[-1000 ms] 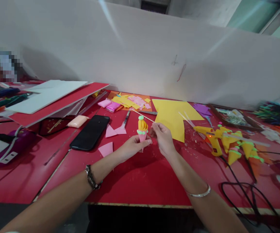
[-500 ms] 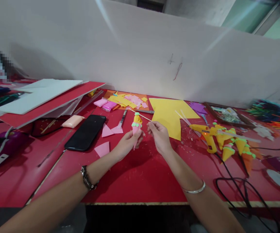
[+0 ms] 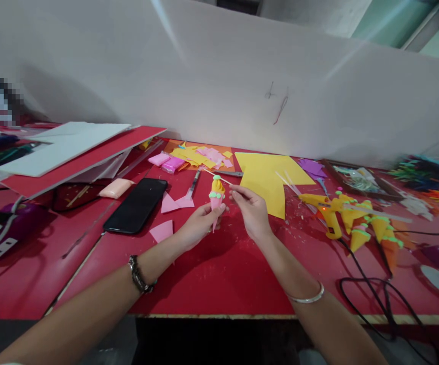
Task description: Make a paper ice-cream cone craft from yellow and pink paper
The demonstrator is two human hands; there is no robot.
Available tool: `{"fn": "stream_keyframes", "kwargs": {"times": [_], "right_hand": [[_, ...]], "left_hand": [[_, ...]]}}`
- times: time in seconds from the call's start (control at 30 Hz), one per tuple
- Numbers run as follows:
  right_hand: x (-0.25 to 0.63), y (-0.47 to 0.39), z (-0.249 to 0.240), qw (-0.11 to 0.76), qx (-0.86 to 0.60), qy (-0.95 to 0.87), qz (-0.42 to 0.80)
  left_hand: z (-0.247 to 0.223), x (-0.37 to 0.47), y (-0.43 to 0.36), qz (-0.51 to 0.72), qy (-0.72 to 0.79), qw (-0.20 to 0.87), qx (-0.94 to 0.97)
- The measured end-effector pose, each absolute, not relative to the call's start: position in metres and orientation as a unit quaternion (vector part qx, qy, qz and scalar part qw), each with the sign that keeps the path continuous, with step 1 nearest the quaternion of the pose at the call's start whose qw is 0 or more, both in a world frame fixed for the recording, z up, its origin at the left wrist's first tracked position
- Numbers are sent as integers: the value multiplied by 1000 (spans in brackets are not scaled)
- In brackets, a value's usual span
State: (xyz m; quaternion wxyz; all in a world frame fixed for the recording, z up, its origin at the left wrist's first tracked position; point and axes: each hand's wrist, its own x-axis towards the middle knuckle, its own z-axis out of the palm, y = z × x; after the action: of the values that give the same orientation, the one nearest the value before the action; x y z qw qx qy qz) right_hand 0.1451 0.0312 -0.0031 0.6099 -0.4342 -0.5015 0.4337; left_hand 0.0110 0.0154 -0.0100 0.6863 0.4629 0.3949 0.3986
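Note:
My left hand [image 3: 201, 223] is closed round a small paper ice-cream cone [image 3: 217, 203]. The cone stands upright, with a pink body, pale green beads round its rim, a yellow swirl and a green ball on top. Just right of it, my right hand [image 3: 251, 210] holds its thumb and fingertips pinched together, apart from the cone. What sits in that pinch, if anything, is too small to make out. A thin pale stick [image 3: 219, 176] runs behind the cone towards the right fingertips; whether they grip it I cannot tell.
Pink paper pieces [image 3: 162, 230], a black phone [image 3: 135, 205] and a craft knife [image 3: 194, 182] lie left. Yellow sheet [image 3: 263, 185] lies behind my right hand. Farther right are a yellow glue gun [image 3: 329, 213], several finished cones [image 3: 359, 235] and a looped black cable [image 3: 382, 284].
My right hand has shifted slightly up and left, nearer the top of the cone. My left hand keeps its hold. The whole view has shifted a little.

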Motion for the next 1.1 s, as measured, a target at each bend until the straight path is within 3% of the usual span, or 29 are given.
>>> {"fn": "stream_keyframes", "kwargs": {"times": [0.13, 0.4, 1.1], "right_hand": [[141, 28, -1, 624, -396, -506, 446], [138, 13, 15, 599, -418, -642, 234], [135, 12, 14, 598, -393, -648, 260]], "left_hand": [[-8, 13, 15, 418, 367, 699, 448], [-7, 15, 12, 418, 299, 722, 463], [-7, 14, 11, 395, 317, 715, 481]]}}
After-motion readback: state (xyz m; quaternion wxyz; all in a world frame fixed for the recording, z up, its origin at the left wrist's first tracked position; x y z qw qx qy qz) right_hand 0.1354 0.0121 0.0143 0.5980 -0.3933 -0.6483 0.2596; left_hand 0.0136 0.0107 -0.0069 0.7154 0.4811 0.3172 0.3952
